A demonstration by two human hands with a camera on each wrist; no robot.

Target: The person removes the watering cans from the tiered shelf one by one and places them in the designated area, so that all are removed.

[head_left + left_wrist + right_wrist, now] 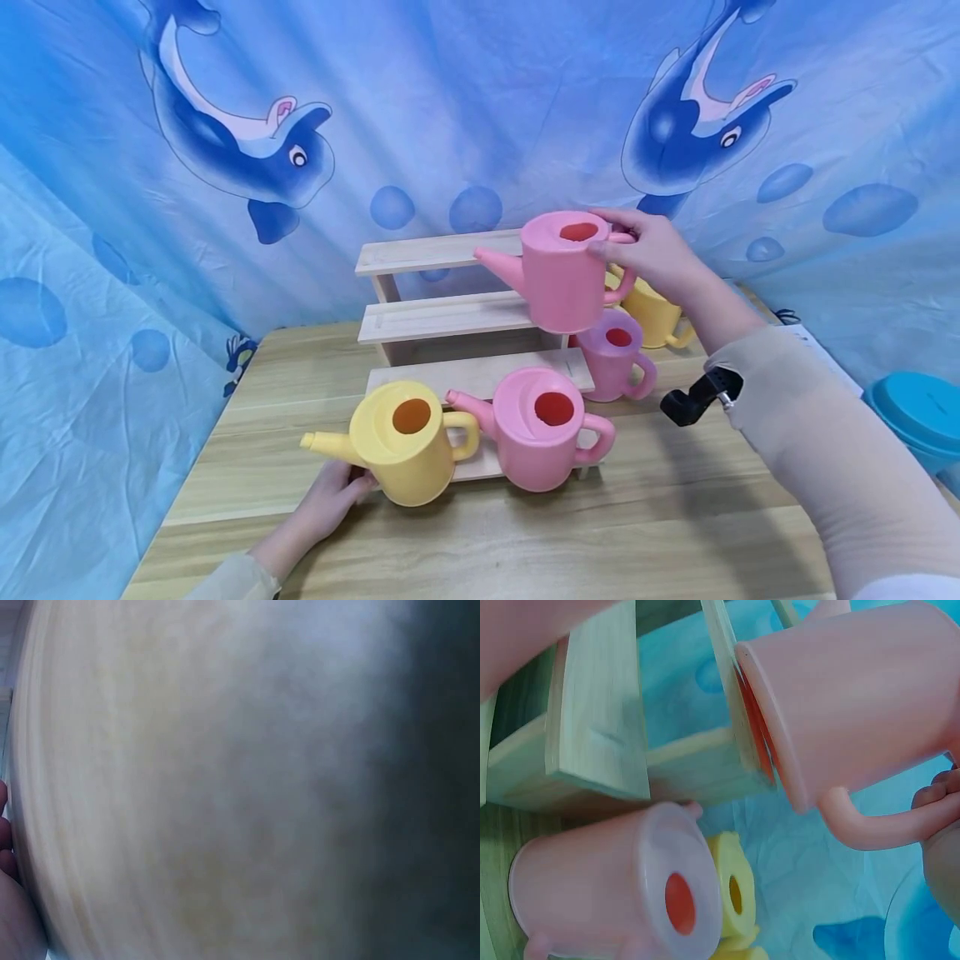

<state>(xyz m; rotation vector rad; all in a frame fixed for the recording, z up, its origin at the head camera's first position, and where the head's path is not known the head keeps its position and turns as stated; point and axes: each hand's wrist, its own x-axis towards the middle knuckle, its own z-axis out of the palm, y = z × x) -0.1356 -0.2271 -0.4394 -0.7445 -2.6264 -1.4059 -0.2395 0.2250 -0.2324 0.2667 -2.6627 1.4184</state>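
Observation:
My right hand point(648, 250) holds a pink watering can point(562, 283) by its handle, spout pointing left. In the right wrist view the can's base is right at the end of the rack's top board point(731, 690). My left hand point(322, 500) grips the lower left end of the stepped wooden rack point(450, 317), fingertips partly hidden by a yellow watering can point(412, 471). That can and another pink watering can point(532, 450) stand side by side on the bottom step, spouts to the left. The left wrist view is mostly blurred tabletop.
A purple watering can point(609, 362) stands on the table at the rack's right side, with yellow watering cans point(652, 312) behind it. A teal lidded container point(915, 417) is at the far right. A blue dolphin-print curtain point(480, 108) hangs behind the table.

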